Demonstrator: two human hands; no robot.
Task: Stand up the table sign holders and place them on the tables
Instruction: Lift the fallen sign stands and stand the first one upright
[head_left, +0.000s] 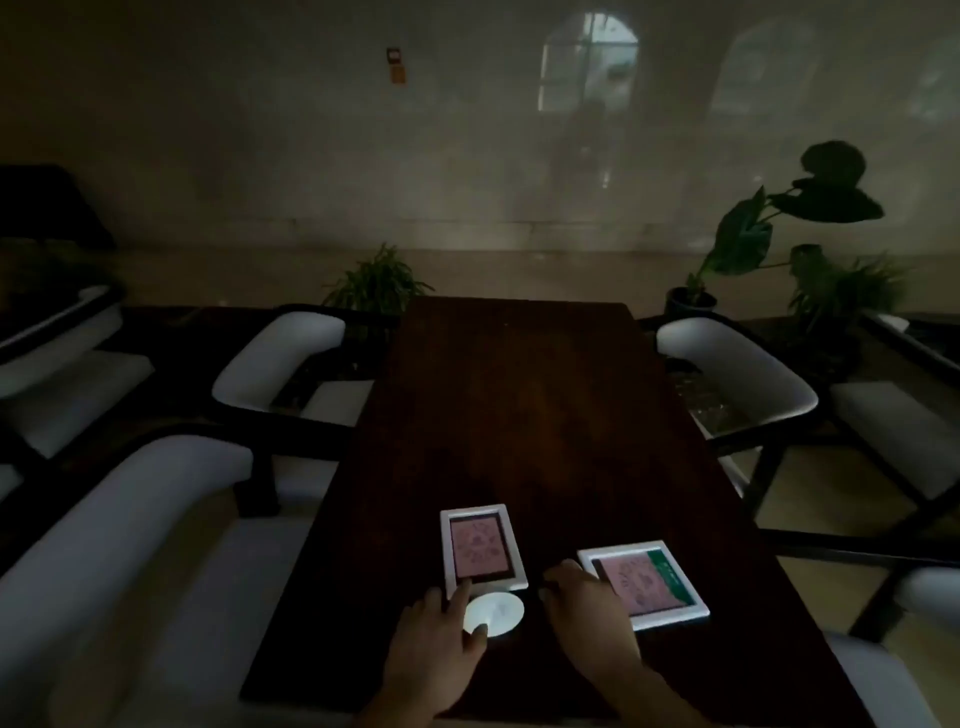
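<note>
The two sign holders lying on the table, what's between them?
Head view: only bare dark table and the right hand's fingertips separate the left sign holder from the right sign holder.

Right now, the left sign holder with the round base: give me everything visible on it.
The left sign holder lies flat on the dark wooden table, not stood up. It has a white rectangular frame, apparently plastic, around a pinkish patterned insert with a dark border, too blurred to read. A white round base joins its near end. The left hand touches it, one finger on the frame's near edge, another on the base. A second holder lies apart to its right.
</note>
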